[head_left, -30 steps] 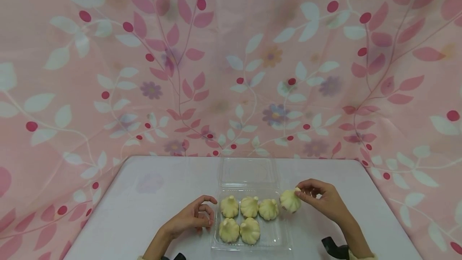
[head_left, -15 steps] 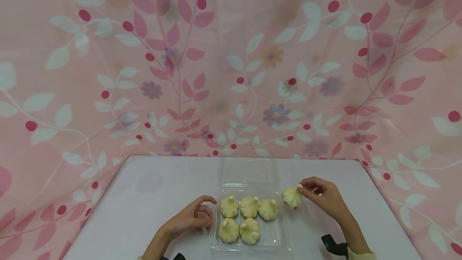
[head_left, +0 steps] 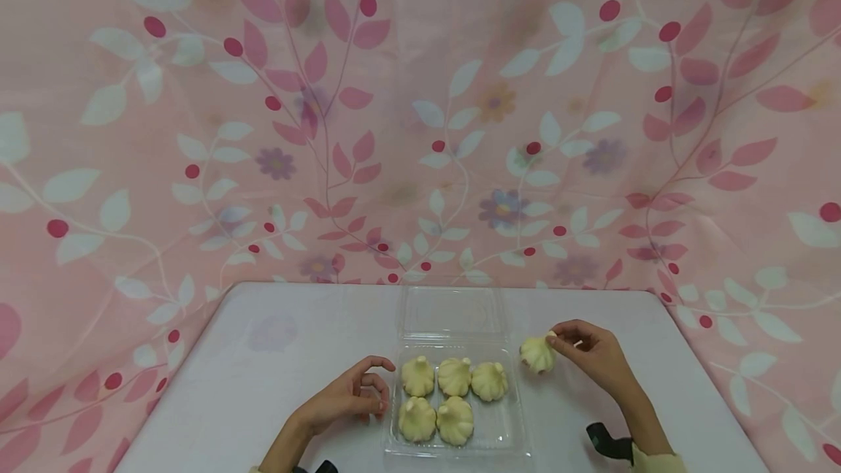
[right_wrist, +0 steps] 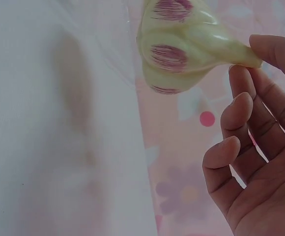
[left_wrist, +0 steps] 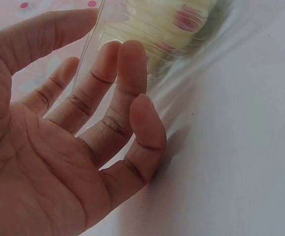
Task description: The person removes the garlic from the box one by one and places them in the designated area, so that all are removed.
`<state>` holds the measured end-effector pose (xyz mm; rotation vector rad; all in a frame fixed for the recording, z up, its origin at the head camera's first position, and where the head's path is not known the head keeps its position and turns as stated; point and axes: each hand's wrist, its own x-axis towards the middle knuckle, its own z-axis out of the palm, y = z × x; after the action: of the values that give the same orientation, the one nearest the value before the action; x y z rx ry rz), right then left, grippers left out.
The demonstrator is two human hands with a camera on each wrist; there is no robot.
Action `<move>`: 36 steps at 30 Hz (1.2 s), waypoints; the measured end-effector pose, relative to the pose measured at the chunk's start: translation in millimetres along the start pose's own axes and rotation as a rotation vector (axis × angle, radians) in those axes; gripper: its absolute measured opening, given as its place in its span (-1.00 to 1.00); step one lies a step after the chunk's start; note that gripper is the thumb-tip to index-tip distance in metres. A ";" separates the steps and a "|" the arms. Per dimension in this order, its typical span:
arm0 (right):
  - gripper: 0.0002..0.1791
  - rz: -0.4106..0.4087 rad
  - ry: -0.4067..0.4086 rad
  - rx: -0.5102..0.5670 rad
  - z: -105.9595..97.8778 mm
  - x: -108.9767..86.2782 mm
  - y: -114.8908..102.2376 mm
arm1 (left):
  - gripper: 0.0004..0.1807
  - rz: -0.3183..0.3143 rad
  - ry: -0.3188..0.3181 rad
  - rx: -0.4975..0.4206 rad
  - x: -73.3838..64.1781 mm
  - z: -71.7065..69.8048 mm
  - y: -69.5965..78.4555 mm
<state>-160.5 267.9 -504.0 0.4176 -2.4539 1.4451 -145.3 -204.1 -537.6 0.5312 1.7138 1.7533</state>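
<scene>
Between thumb and fingertips my right hand [head_left: 591,356] pinches a garlic bulb [head_left: 538,354] by its stem, just right of a clear plastic box [head_left: 506,433]. In the right wrist view this garlic bulb [right_wrist: 182,49] shows purple streaks on pale yellow-green skin. Inside the box several similar bulbs sit in two rows: a back row with a bulb [head_left: 489,382] at its right end, and a front row with a bulb [head_left: 455,420] beside the bare right front part. My left hand [head_left: 348,396] lies at the box's left side, fingers loosely bent, holding nothing; its fingertips are close to the clear wall.
The box's clear lid [head_left: 453,312] lies folded back behind it on the white table [head_left: 296,334]. A pink flowered cloth [head_left: 407,130] hangs behind the table. Black wrist straps [head_left: 607,444] show at the forearms.
My right hand has moved to the right and slightly away from me, carrying the garlic bulb from the box's right edge. The left hand has stayed in place.
</scene>
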 end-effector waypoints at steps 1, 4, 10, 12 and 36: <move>-0.87 0.002 0.001 0.000 0.1 0.0 1.1 | -0.34 -0.002 0.002 0.001 -0.1 0.1 0.1; -0.88 0.024 0.004 -0.003 1.1 0.1 4.8 | -0.34 -0.008 0.004 0.003 -0.1 0.1 0.4; -0.86 0.058 -0.013 -0.048 6.3 -0.8 10.1 | -0.34 -0.012 0.004 0.002 -0.3 0.1 0.3; -0.86 0.059 -0.013 -0.055 7.9 -1.0 7.6 | -0.34 -0.014 0.006 0.003 -0.2 0.2 0.4; -0.79 0.171 0.003 -0.101 14.6 -2.4 16.2 | -0.35 -0.020 0.014 0.015 0.2 0.5 0.5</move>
<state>-165.5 262.9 -524.7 0.1880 -2.6011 1.3742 -145.2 -203.5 -537.1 0.5081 1.7373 1.7347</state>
